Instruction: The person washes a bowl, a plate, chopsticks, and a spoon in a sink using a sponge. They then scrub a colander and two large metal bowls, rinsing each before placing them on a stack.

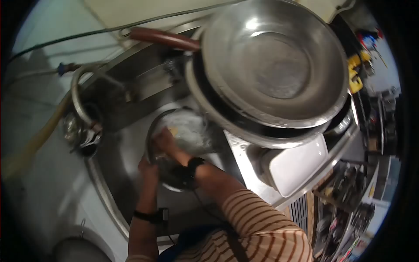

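Inside the steel sink, a round metal bowl [192, 129] with whitish suds in it stands tilted. My left hand [148, 168] is closed on the bowl's near left rim. Within the bowl, my right hand [164, 142] presses a small yellowish sponge [173, 131] near the inner left wall; its fingers are bent and somewhat blurred. Dark bands are around both wrists.
Large steel bowls [275, 65] and a red-brown handled pan [166, 38] are stacked at the upper right. Beside them lies a white rectangular tray [298, 166]. A curved faucet pipe [77, 98] and a metal container [78, 131] stand left. Shelves with kitchenware are far right.
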### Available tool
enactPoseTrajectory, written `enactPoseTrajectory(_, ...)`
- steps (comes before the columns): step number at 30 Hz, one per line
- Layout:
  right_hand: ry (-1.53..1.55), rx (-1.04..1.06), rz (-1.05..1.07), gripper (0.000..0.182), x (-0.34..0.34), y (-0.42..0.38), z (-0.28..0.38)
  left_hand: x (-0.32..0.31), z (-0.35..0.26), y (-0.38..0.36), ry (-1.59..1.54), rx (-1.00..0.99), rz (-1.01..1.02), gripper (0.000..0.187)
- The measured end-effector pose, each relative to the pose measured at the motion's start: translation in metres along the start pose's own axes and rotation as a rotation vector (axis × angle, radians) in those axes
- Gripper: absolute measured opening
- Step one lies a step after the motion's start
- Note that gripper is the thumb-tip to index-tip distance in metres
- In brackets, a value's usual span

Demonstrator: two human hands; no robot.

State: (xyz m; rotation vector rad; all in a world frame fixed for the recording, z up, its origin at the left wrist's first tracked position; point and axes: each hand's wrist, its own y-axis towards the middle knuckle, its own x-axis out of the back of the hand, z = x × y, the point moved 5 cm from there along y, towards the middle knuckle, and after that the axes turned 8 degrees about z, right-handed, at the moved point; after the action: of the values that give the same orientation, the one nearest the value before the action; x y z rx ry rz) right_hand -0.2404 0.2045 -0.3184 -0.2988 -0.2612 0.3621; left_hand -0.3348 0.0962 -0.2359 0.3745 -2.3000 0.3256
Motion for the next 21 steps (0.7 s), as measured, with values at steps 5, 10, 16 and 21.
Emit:
enactPoseTrajectory(5,-0.076,0.416,-0.154,0.051,0.007,-0.073,0.085,0.022,-0.010,0.000,-0.111,0.240,0.076,0.038)
enactPoseTrajectory(10,-0.333,0.269,-0.183,0.043,0.031,-0.022,0.079,0.032,-0.018,-0.019,-0.050,0.179,0.007,0.051)
enactPoseTrajectory(16,-0.141,-0.245,-0.322,0.024,0.107,0.033,-0.117,0.038,-0.003,-0.034,-0.024,0.034,-0.123,0.045)
enactPoseTrajectory(21,-0.526,-0.250,-0.051,0.018,0.090,0.014,-0.239,0.030,0.073,-0.052,-0.016,0.325,-0.078,0.048)
